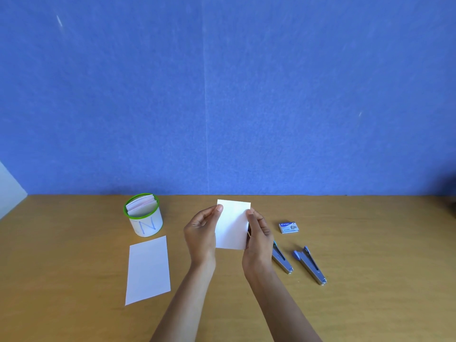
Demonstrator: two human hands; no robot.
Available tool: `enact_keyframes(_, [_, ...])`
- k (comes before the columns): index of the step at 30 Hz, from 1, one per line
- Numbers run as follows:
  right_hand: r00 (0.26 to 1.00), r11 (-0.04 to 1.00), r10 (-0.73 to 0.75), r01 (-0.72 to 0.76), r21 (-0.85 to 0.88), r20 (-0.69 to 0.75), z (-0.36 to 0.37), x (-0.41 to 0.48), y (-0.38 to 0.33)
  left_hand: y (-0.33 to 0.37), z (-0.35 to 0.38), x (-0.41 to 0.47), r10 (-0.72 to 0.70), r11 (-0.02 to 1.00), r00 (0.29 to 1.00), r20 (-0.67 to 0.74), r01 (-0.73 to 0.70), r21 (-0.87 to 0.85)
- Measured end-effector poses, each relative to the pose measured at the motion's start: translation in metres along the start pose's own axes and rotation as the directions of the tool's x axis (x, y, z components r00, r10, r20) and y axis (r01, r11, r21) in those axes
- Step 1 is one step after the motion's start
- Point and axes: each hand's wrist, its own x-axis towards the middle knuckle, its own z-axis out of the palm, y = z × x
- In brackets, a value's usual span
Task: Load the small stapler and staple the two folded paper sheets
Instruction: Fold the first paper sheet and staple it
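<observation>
Holding folded paper (232,224), right hand (259,239) half-hiding 1 stapler (281,257)

Cup (145,218) behind flat sheet (148,270), left; staple box (288,227) behind 2 staplers (311,265), right.

Lighting evenly and brightly, casting only faint, soft shadows on the desk (370,243). Bending slightly at the edges from the wide lens. Softening fine detail throughout; showing no strong glare.
</observation>
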Motion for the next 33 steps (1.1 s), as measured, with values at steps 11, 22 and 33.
enact_keyframes(11, [0.999, 1.0, -0.009, 0.008, -0.02, -0.049, 0.004, -0.002, -0.007, 0.003, 0.0, -0.003, -0.013, 0.999, 1.0, 0.023, 0.013, 0.033])
enact_keyframes(22, [0.904, 0.78, -0.391, 0.424, -0.461, 0.172, 0.003, -0.012, -0.011, 0.027, -0.001, 0.0, 0.301, 0.792, 0.835, 0.461, -0.488, 0.366])
enact_keyframes(33, [0.85, 0.67, -0.462, 0.521, -0.529, 0.252, 0.01, -0.016, -0.015, 0.034, -0.002, -0.003, 0.413, 0.735, 0.825, 0.386, -0.552, 0.393])
